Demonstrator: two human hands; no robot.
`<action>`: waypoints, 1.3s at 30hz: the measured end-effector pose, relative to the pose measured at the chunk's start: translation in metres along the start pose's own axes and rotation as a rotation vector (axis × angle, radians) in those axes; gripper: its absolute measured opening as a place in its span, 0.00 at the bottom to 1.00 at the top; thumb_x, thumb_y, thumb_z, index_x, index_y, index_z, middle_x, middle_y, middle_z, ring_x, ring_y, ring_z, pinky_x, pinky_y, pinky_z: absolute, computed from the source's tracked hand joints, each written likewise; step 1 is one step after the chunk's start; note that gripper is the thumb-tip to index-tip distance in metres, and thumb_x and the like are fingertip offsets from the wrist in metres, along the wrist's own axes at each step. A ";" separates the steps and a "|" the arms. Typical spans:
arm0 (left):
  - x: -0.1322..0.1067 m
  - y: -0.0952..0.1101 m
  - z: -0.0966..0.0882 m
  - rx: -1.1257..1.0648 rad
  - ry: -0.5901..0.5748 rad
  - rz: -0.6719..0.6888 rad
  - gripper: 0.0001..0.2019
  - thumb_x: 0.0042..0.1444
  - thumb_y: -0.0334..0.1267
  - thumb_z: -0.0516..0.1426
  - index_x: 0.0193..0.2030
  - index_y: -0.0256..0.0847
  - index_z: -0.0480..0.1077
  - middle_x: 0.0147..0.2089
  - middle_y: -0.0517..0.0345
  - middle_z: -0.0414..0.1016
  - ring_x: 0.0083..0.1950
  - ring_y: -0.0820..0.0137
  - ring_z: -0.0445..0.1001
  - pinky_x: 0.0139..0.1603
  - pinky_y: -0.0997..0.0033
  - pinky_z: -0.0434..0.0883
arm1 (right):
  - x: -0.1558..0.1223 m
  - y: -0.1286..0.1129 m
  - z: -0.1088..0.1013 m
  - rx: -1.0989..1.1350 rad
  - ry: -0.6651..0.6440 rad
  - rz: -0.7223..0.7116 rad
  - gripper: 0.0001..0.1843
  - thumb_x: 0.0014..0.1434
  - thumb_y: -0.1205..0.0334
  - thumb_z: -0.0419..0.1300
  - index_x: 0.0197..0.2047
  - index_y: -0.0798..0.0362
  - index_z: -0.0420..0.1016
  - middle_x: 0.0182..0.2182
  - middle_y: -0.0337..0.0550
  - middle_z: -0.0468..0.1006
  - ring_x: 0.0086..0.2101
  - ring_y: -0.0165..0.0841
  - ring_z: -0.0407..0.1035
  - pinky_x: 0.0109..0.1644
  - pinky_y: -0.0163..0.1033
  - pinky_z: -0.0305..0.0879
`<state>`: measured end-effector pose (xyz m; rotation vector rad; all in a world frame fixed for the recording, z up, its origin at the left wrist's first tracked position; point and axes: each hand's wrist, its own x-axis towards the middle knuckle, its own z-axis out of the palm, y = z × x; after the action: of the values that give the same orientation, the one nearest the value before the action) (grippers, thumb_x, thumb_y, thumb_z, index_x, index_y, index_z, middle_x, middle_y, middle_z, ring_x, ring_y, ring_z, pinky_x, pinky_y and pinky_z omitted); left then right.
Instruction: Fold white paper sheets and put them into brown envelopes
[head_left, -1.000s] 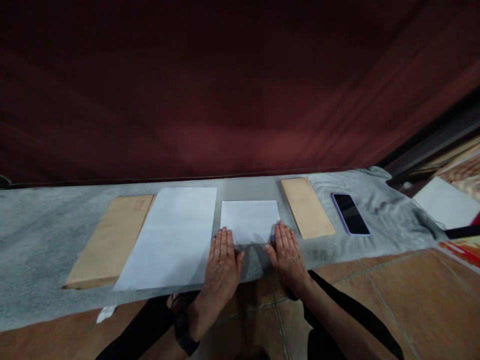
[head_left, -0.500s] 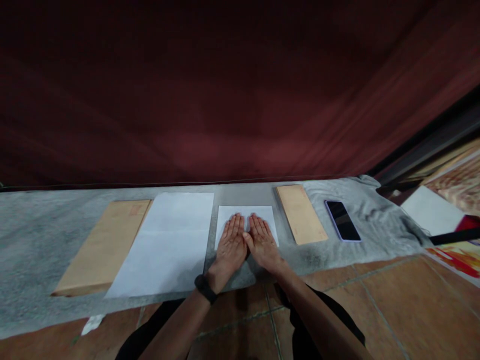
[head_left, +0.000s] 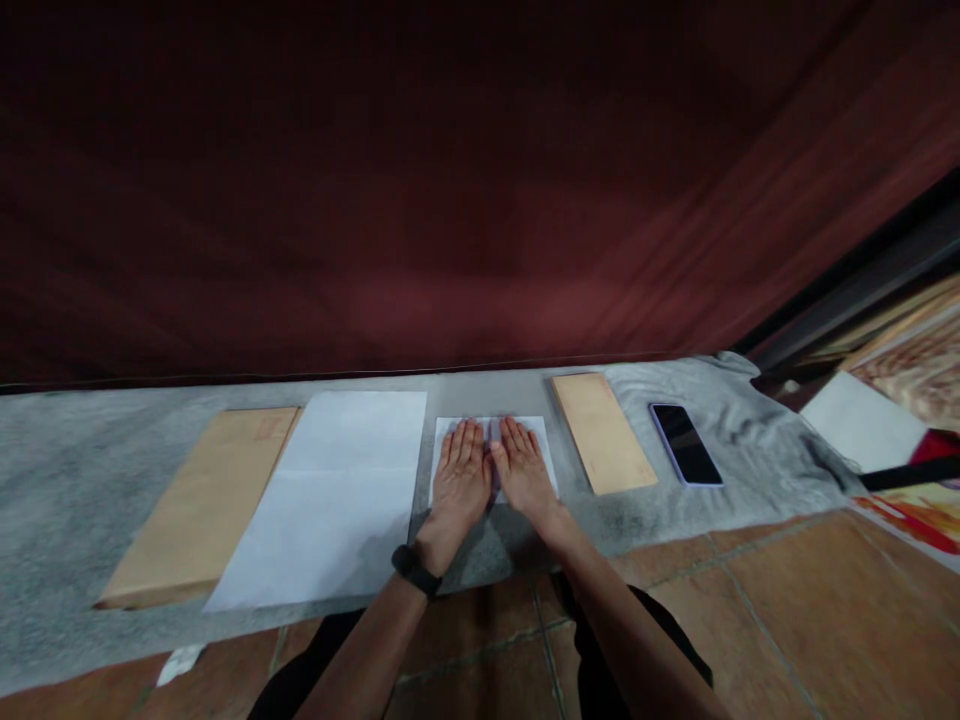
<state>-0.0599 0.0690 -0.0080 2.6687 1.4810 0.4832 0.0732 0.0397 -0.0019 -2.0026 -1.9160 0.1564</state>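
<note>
Both hands lie palm down, side by side, on a small white sheet of paper (head_left: 550,467) whose middle they cover. My left hand (head_left: 461,475) is flat with its fingers stretched out; a dark band sits on that wrist. Flat as well, my right hand (head_left: 523,470) points away from me, its thumb close to the left hand. A narrow strip of the paper shows between the two hands. To the left is a larger white sheet (head_left: 341,490) with a faint crease across it. A small brown envelope (head_left: 604,433) lies to the right.
Partly under the large sheet's left side is a big brown envelope (head_left: 199,505). A phone (head_left: 685,445) with a pale purple edge lies at the right on the grey cloth (head_left: 780,450). Behind hangs a dark red curtain (head_left: 480,250). Brown floor tiles (head_left: 840,590) show in front.
My hands have slid slightly away from me on the small sheet, and the gap between them looks a little wider. The papers, envelopes and phone lie as before.
</note>
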 end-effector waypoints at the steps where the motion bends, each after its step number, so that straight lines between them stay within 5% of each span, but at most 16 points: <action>1: 0.002 0.002 0.002 0.000 -0.014 0.014 0.28 0.67 0.32 0.41 0.72 0.26 0.54 0.74 0.38 0.55 0.77 0.57 0.49 0.75 0.48 0.53 | 0.004 -0.003 0.001 0.007 -0.022 -0.005 0.31 0.75 0.55 0.35 0.71 0.63 0.57 0.70 0.56 0.59 0.70 0.40 0.49 0.73 0.52 0.45; 12: 0.010 -0.009 0.007 0.005 -0.003 -0.073 0.29 0.67 0.35 0.41 0.73 0.25 0.52 0.75 0.38 0.54 0.77 0.59 0.49 0.76 0.50 0.49 | 0.004 0.001 0.014 -0.130 0.051 0.029 0.33 0.74 0.52 0.40 0.72 0.68 0.56 0.70 0.61 0.56 0.70 0.46 0.50 0.72 0.54 0.46; 18: 0.005 -0.015 0.008 -0.019 0.066 -0.133 0.30 0.67 0.38 0.43 0.73 0.24 0.53 0.74 0.36 0.54 0.77 0.55 0.50 0.74 0.47 0.55 | -0.005 0.022 0.013 -0.123 0.221 0.086 0.36 0.73 0.49 0.43 0.71 0.71 0.55 0.69 0.71 0.57 0.68 0.51 0.54 0.68 0.59 0.54; 30: -0.008 -0.019 0.001 -0.038 0.104 -0.140 0.29 0.69 0.41 0.43 0.71 0.23 0.55 0.73 0.32 0.55 0.77 0.53 0.49 0.74 0.45 0.54 | -0.016 0.038 -0.018 -0.109 0.172 0.307 0.30 0.66 0.57 0.50 0.65 0.69 0.64 0.48 0.70 0.77 0.48 0.53 0.73 0.52 0.53 0.67; 34: -0.008 -0.021 0.005 -0.052 0.119 -0.140 0.29 0.70 0.42 0.43 0.72 0.24 0.54 0.73 0.33 0.55 0.77 0.52 0.49 0.74 0.44 0.54 | -0.010 0.039 -0.022 0.113 0.174 0.419 0.23 0.62 0.57 0.54 0.56 0.61 0.72 0.44 0.65 0.78 0.47 0.52 0.74 0.52 0.51 0.67; 39: -0.007 -0.013 -0.008 -0.115 0.109 -0.062 0.29 0.71 0.46 0.44 0.73 0.31 0.53 0.74 0.35 0.55 0.77 0.53 0.49 0.74 0.42 0.53 | 0.004 0.043 -0.039 0.797 0.070 0.543 0.14 0.54 0.56 0.60 0.41 0.55 0.77 0.32 0.49 0.80 0.38 0.46 0.76 0.42 0.46 0.72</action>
<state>-0.0762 0.0695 -0.0051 2.5379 1.5086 0.6978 0.1267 0.0358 0.0205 -1.8305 -0.9636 0.8263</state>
